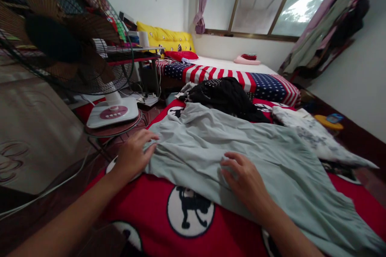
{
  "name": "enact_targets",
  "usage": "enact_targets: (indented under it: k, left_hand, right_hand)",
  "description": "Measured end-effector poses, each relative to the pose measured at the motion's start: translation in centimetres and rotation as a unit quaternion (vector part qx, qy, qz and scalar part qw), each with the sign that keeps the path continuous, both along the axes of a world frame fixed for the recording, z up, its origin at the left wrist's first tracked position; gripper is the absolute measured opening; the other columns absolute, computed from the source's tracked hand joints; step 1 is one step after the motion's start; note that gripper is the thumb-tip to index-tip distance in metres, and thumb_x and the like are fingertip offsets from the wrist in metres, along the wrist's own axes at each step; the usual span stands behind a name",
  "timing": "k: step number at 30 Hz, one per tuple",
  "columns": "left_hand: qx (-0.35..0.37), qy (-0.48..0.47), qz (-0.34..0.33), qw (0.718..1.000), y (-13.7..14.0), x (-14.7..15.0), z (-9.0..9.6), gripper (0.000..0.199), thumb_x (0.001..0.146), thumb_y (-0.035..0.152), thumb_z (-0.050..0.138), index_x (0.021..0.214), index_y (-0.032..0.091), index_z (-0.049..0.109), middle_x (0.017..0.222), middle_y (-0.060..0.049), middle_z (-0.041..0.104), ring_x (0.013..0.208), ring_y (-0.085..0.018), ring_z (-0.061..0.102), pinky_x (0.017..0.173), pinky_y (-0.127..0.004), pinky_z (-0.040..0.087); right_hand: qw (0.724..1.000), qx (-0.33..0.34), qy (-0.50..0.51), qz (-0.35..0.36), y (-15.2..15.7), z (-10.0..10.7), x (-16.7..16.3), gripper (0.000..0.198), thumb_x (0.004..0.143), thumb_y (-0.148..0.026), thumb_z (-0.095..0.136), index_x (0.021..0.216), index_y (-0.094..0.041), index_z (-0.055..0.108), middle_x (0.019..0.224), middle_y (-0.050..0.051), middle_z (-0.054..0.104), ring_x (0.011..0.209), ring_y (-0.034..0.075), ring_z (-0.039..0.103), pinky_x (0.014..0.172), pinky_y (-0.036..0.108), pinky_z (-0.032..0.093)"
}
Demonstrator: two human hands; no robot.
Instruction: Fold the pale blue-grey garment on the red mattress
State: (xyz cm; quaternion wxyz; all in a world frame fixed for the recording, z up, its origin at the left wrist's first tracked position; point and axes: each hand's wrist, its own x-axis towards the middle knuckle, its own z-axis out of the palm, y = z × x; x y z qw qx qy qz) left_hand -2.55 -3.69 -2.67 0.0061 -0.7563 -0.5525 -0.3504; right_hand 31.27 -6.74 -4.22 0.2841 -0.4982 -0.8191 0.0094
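Observation:
A pale grey-green garment [193,140], wrinkled and spread out, lies over a red cloth [147,200] with round white patches of dark animal figures. Its exact kind is unclear. My left hand [135,154] is at the garment's left edge, thumb and fingers apart, fingertips on or just over the fabric. Over the middle of its near part is my right hand [245,180], fingers spread and slightly bent, with nothing gripped. Just beyond the garment sits a heap of black clothing [226,96]. To its right lies a white piece of cloth with a grey pattern [313,132].
A standing fan [113,110] rests on a round stool at the left. Behind it is a cluttered desk [132,58]. A bed with a stars-and-stripes cover [217,75] lines the window wall. Clothes [328,28] hang at the right, above a yellow stool [327,122].

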Motion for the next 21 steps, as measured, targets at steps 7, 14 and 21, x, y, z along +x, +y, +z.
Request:
enact_targets:
  k: [7,14,21]
  left_hand:
    - [-0.023,-0.014,-0.272,0.962,-2.8,7.9,-0.1,0.023,0.092,0.026,0.053,0.111,0.024,0.065,0.114,-0.008,0.065,0.108,-0.02,0.061,0.093,-0.032,0.051]
    - [-0.098,-0.055,-0.409,0.906,1.0,16.0,-1.0,0.036,0.095,0.021,0.041,0.125,0.019,0.061,0.131,-0.008,0.062,0.122,-0.019,0.056,0.107,-0.033,0.044]
    - [-0.099,0.073,-0.397,0.91,3.9,17.9,-5.5,0.043,0.095,0.031,0.043,0.138,0.028,0.05,0.146,-0.004,0.049,0.135,-0.023,0.044,0.114,-0.048,0.032]
  right_hand:
    - [0.993,-0.066,0.05,0.088,-2.7,-1.3,-2.1,0.009,0.087,-0.017,0.056,0.083,-0.022,0.062,0.085,0.004,0.063,0.079,0.018,0.056,0.072,0.03,0.045]
    - [0.987,-0.108,0.103,0.053,-2.6,-1.3,-2.1,0.015,0.077,-0.008,0.057,0.081,-0.022,0.062,0.088,0.002,0.065,0.082,0.017,0.06,0.075,0.027,0.047]
    - [0.98,-0.032,-0.015,-0.195,-4.5,-0.4,7.3,0.028,0.088,-0.025,0.056,0.116,-0.023,0.061,0.129,0.01,0.06,0.122,0.026,0.051,0.108,0.049,0.031]
